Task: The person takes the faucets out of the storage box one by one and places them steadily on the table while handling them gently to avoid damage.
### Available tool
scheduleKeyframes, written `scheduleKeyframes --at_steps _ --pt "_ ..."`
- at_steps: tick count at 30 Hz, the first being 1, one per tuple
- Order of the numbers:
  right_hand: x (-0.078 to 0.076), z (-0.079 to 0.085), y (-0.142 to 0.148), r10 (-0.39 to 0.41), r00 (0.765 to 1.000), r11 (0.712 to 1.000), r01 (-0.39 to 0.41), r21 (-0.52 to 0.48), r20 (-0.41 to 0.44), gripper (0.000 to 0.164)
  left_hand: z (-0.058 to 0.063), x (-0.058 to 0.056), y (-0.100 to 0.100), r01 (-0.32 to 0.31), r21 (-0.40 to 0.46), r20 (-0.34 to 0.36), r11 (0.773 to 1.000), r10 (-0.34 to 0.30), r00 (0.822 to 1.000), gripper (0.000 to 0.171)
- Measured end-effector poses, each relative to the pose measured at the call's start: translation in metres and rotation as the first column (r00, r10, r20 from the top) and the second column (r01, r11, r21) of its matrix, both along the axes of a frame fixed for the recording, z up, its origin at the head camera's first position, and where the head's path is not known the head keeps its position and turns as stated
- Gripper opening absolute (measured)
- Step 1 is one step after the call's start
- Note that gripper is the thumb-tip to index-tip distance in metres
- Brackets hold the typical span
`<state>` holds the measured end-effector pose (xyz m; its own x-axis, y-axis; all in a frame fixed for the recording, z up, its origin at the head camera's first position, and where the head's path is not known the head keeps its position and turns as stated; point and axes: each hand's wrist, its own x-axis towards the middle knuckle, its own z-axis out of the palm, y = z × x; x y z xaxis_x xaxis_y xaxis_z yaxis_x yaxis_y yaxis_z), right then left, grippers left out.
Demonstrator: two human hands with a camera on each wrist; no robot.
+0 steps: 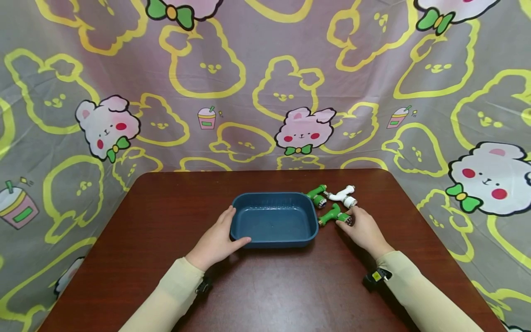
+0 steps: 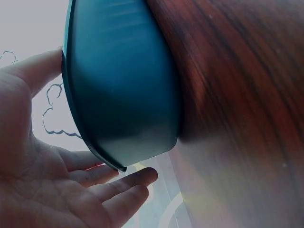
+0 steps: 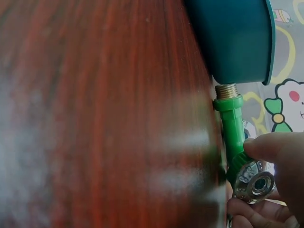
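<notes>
A dark blue rectangular plastic basin (image 1: 274, 221) sits on the table, its inside bare. My left hand (image 1: 213, 242) rests at its near left corner, thumb on the front rim and the loosely extended fingers along the left side. To the right of the basin, my right hand (image 1: 367, 230) pinches the chrome end of a green faucet (image 3: 232, 123) between thumb and fingers. That faucet's threaded brass end points toward the basin wall. Just behind lie a second green faucet (image 1: 319, 201) and a white faucet (image 1: 342, 196).
The dark reddish-brown table (image 1: 274, 290) carries everything. Around its back and sides hangs a cartoon-print curtain (image 1: 244, 106). Wrist cameras are strapped over both sleeves, the right one (image 1: 376, 278) close above the tabletop.
</notes>
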<state>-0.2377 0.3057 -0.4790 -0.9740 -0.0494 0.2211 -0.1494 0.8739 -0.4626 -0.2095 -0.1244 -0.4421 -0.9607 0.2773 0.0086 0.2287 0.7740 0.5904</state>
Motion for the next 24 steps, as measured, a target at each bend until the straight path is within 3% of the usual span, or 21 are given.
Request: scheduleKeyframes --at_steps 24 --pt "-0.0051 0.0001 -0.0027 0.000 0.999 1.000 0.000 0.012 0.041 0.034 -0.0021 -0.0002 -0.0011 0.003 0.005 -0.001 1.000 -0.003 1.000 0.101"
